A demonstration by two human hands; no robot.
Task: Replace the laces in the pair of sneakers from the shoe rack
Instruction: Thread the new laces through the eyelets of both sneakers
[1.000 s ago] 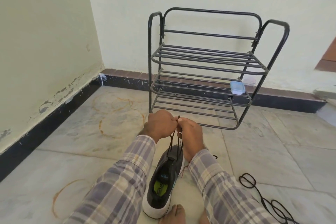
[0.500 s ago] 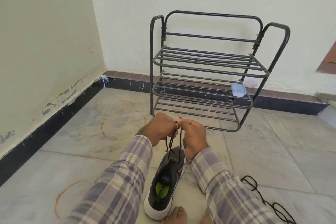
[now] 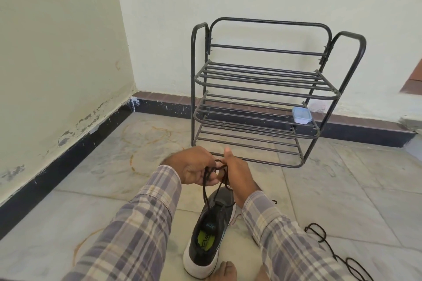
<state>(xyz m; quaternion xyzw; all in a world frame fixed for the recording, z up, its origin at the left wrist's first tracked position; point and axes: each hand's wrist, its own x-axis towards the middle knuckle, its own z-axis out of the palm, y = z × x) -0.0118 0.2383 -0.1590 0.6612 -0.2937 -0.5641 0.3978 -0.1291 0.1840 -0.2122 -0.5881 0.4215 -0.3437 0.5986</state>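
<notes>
Holding both ends of the black lace (image 3: 206, 189) up over the sneaker (image 3: 206, 244), I am, by my reckoning, finishing this shoe's lacing and starting the tie-off: two strands are rising from beside the tongue and crossing in a small loop between my hands. My left hand (image 3: 194, 167) is curling round one strand, and my right hand (image 3: 238, 178) is pinching the other close against it, thumb sticking up. Whether the hands are touching or just beside each other I cannot tell. The sneaker is standing on the floor (image 3: 114, 201) in front of me, heel toward me, toe pointing at the rack (image 3: 262, 89), with my bare foot (image 3: 225, 270) just beside its heel. My right wrist is hiding the eyelets, so I am not claiming every row is threaded. A second lace (image 3: 331, 251) is lying in loose coils on the tiles to my right, well apart from the shoe; whether it is an old one or a spare I cannot say. The other sneaker is not showing here, so I am judging the task about half done at best. A small lidded box (image 3: 301, 115) is sitting on the rack's middle shelf. Next I am expecting to draw both strands evenly taut, then pull the crossing down snug to the tongue without tipping the shoe.
</notes>
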